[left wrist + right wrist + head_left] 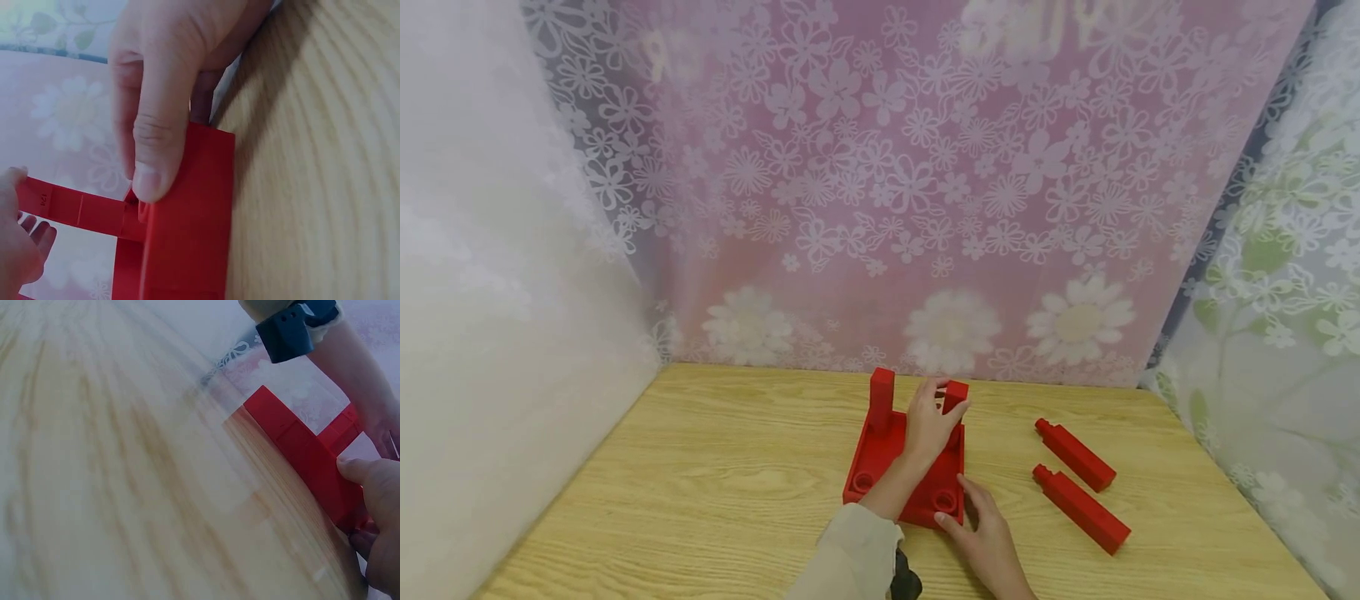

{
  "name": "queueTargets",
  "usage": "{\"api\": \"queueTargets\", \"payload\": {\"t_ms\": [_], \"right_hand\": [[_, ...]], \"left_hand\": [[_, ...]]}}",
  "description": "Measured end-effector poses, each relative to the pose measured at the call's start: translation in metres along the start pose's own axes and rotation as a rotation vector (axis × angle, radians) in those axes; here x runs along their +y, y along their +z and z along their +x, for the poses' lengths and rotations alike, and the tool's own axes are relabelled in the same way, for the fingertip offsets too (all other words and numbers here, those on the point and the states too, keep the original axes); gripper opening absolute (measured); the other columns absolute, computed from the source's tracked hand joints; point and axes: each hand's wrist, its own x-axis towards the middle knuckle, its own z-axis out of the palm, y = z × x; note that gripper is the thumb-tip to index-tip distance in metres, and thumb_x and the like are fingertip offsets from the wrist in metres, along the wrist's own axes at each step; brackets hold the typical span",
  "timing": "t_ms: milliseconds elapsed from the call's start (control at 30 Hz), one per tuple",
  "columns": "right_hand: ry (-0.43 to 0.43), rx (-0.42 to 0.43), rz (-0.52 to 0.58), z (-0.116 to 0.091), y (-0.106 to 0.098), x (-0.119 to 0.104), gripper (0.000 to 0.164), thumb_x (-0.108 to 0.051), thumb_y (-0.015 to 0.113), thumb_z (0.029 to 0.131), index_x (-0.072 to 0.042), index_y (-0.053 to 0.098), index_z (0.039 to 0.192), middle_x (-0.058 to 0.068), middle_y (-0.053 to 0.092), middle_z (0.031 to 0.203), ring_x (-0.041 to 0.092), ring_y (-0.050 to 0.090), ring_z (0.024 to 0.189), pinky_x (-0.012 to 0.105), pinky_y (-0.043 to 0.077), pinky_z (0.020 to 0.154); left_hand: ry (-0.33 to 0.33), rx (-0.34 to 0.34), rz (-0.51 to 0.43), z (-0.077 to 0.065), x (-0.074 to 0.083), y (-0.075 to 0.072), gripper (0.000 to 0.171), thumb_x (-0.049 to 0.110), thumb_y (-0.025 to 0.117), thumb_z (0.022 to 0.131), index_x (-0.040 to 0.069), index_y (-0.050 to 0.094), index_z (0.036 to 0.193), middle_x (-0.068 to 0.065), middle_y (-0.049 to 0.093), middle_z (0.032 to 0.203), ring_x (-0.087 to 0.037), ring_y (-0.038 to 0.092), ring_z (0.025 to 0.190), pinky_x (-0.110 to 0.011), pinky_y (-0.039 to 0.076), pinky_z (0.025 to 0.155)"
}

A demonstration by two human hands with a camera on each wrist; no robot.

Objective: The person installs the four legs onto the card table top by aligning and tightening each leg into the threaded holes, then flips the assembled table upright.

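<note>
A shallow red square tray (pixel 886 457) lies on the table with its raised rim up. Ring sockets (pixel 945 501) show at its two near corners. One square red post (pixel 882 400) stands upright at the far left corner. My left hand (pixel 927 423) reaches across the tray and grips the top of a second red post (pixel 957 390), upright at the far right corner. With thumb and fingers, my right hand (pixel 988 537) holds the near right corner of the tray. The left wrist view shows this right hand (pixel 169 69) large, its thumb against the rim.
Two loose red posts (pixel 1077 456) with narrow notched ends lie on the wooden table (pixel 730 483), right of the tray. A flowered pink curtain (pixel 880 200) hangs behind the table, with pale sheets at both sides. My left wrist wears a dark camera (pixel 286 334).
</note>
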Motion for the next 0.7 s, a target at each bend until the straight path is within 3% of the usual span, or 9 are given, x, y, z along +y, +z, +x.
{"api": "queueTargets", "payload": {"t_ms": [267, 500, 700], "right_hand": [[-0.018, 0.011, 0.023, 0.000, 0.003, 0.004, 0.071, -0.033, 0.073, 0.078, 0.001, 0.044, 0.134, 0.020, 0.046, 0.127, 0.036, 0.043, 0.119, 0.047, 0.036, 0.095], [0.008, -0.007, 0.020, -0.001, 0.000, 0.000, 0.072, -0.038, 0.071, 0.079, -0.001, 0.043, 0.135, 0.021, 0.044, 0.130, 0.037, 0.042, 0.120, 0.048, 0.037, 0.095], [0.019, -0.018, 0.010, -0.001, -0.001, 0.000, 0.073, -0.038, 0.071, 0.079, -0.001, 0.043, 0.135, 0.022, 0.043, 0.130, 0.038, 0.040, 0.120, 0.049, 0.036, 0.095]], "left_hand": [[-0.046, -0.132, -0.019, -0.019, -0.001, -0.032, 0.044, 0.027, 0.069, 0.083, 0.006, 0.056, 0.120, -0.009, 0.055, 0.115, -0.026, 0.054, 0.102, -0.034, 0.049, 0.081], [-0.031, -0.235, -0.082, -0.036, -0.014, -0.079, 0.044, 0.029, 0.068, 0.084, 0.007, 0.056, 0.120, -0.007, 0.055, 0.116, -0.027, 0.052, 0.105, -0.037, 0.044, 0.088], [-0.116, -0.292, -0.100, -0.049, -0.031, -0.115, 0.053, 0.034, 0.068, 0.084, 0.007, 0.051, 0.126, -0.014, 0.050, 0.121, -0.035, 0.046, 0.110, -0.047, 0.041, 0.089]]}}
